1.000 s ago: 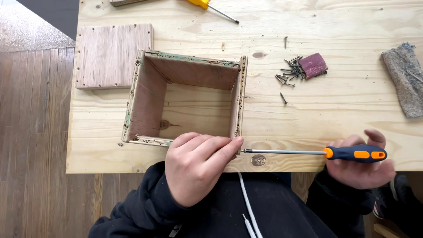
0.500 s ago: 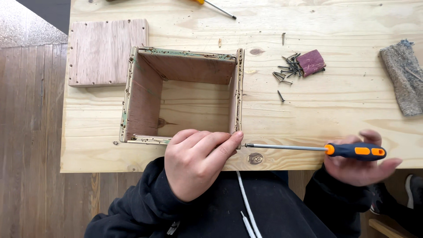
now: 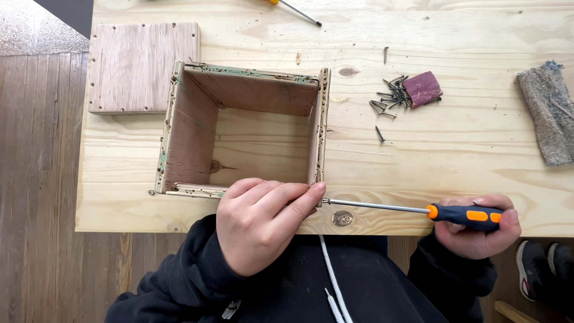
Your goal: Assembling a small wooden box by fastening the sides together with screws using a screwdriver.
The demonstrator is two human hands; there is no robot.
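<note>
Nearest the camera, a dark hooded sweatshirt [image 3: 335, 287] with a white drawstring is filling the lower edge of the view, and its sleeves are covering both wrists. The left hand [image 3: 258, 226] is resting curled over the near wall of the open wooden box [image 3: 245, 134], its fingers bent and pressing on the near right corner; the hand is hiding most of that wall and the exact spot where the tool meets the wood. The right hand [image 3: 478, 230] is closing in a full fist around the orange-and-black handle of a screwdriver [image 3: 412, 209], whose thin steel shaft is lying level along the near edge of the table [image 3: 454, 161] and pointing left toward the box corner. The tip is passing out of sight beneath the left fingertips.

The box is sitting near the table's near edge, left of centre: four thin plywood walls, rough-edged, flecked with green residue and small holes. Through it, the pale knotted pine of the table is showing. Right of the box, a scatter of dark screws [image 3: 388, 101] is lying against a small reddish wooden block [image 3: 423, 88]. At far left, a flat square plywood panel [image 3: 143, 66] is lying just beside the box. A grey, fibrous slab [image 3: 550, 113] is being cut off by the right border, and a second screwdriver [image 3: 296, 11] by the far edge.
</note>
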